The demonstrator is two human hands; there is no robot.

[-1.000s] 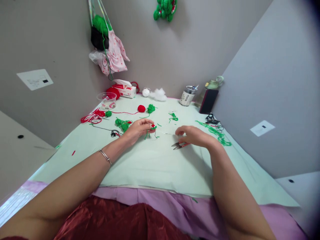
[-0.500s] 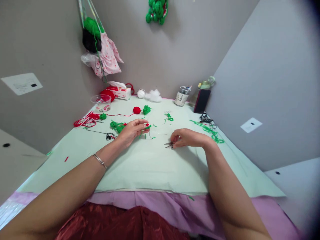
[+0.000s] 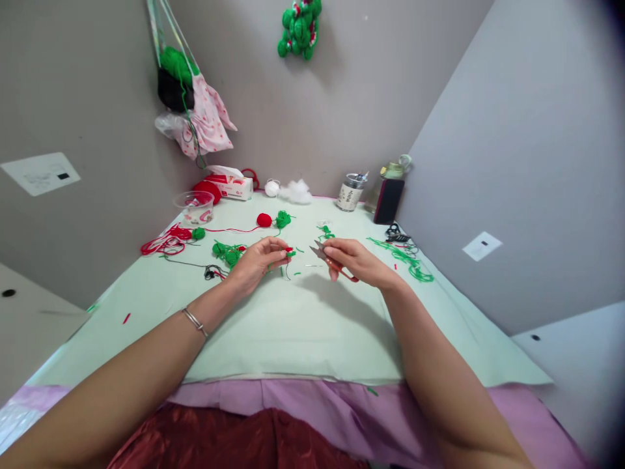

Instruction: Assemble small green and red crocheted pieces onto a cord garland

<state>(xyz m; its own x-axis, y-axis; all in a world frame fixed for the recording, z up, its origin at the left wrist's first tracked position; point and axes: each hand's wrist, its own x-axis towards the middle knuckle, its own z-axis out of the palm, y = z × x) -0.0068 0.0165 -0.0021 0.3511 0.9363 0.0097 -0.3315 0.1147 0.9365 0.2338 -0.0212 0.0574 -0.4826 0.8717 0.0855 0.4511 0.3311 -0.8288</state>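
My left hand pinches a small red and green yarn piece, from which a dark thread hangs down. Scissors with orange handles are in my right hand, raised over the table. Their blades are parted and point up and left, a short way from the yarn piece without touching it. Beneath lies a thin needle among short green yarn snippets. A tangle of green yarn rests just behind my left wrist.
A red yarn ball and a green yarn bundle lie farther back. Along the wall stand a clear tub, a tissue box, white stuffing, a pen cup and a phone. Green strands lie at right.
My right hand has lifted the scissors off the table and turned them, bringing the blades up toward the yarn piece. My left hand keeps its pinch almost in place. The view has shifted slightly.
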